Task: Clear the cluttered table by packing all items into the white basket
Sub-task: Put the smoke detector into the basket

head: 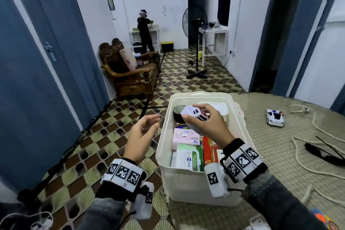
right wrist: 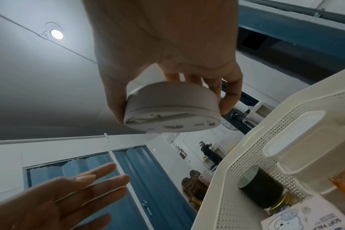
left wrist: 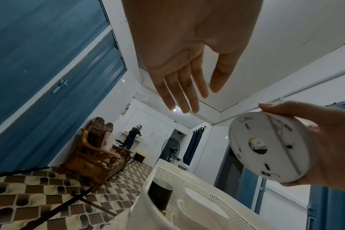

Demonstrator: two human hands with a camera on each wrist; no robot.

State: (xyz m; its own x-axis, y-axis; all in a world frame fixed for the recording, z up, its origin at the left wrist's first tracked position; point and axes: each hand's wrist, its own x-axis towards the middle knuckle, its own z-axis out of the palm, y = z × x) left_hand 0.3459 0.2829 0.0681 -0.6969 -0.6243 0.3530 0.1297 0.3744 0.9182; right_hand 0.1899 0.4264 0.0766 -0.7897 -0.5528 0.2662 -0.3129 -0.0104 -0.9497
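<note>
The right hand (head: 207,123) is gripping the round white plastic disc (head: 193,113) above the white perforated plastic basket (head: 190,183) at the surface's left edge. It is best lowered flat onto the packets; the left hand (head: 141,134) is hovering, fingers apart.

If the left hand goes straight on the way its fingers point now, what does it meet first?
Probably the round white plastic disc gripped in the right hand above the white perforated basket; the left hand points that way, though depth is unclear.
</note>
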